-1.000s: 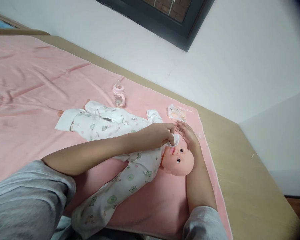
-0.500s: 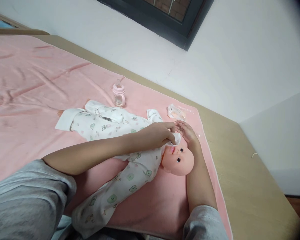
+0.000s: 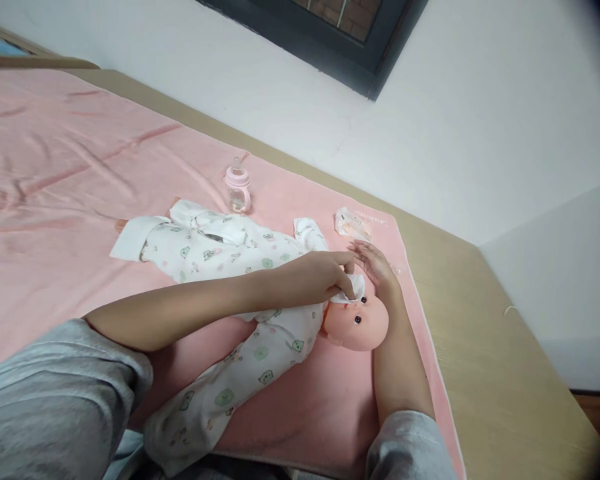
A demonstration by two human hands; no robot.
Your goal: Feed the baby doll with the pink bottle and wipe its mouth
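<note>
A baby doll (image 3: 356, 329) in a white printed sleepsuit (image 3: 190, 248) lies on its back, head to the right. My left hand (image 3: 325, 277) reaches across its chest, fingers pinched on a small white wipe (image 3: 356, 288). The wipe is against the doll's face by the mouth and cheek and partly covers the mouth. Around the far side of the head curves my right hand (image 3: 373, 262), its fingers stretched out and holding nothing. Part of the doll's cheek is hidden behind my left hand.
Beyond the doll's body stands a pink-topped baby bottle (image 3: 238, 190) with handles. A crinkled clear packet (image 3: 353, 224) lies past my right hand. A pink blanket (image 3: 55, 280) covers much of the wooden surface (image 3: 485, 360), which runs along a white wall (image 3: 480, 133) with a dark-framed window (image 3: 300, 37).
My left hand has moved slightly down and right with the wipe, from the cheek over the mouth. My right hand and the doll have stayed in place.
</note>
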